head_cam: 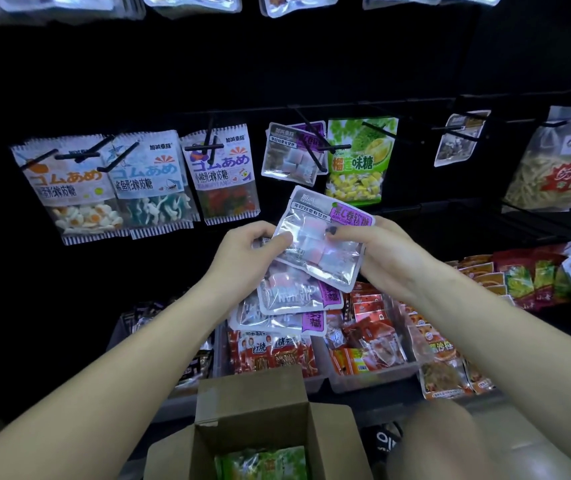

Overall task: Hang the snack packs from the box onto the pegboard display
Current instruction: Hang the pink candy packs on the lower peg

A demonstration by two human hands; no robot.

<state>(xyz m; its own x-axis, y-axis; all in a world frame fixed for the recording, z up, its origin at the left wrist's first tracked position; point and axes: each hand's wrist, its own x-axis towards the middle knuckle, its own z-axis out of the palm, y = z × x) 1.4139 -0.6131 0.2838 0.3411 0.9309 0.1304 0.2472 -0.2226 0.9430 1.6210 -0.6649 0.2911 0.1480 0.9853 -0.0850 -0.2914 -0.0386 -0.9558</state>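
— Grip? Where?

— Both pinching a fan of clear packs [315,251] with purple labels: left hand [246,251] at the left edge, right hand [377,251] at the right, thumb on front. Held just below a matching pack [292,154] on its hook [311,140].

— Room?

— Dark bare pegboard [207,74] above the row. Open box [270,420] low, near the elbows.

— Writing?

— "ゴムあめ" on the gummy bags [152,178]; "味糖" on the green bag [360,161].

— Hidden?

— Top row cut off; purple label print blurred; green packs [263,462] in box partly seen.
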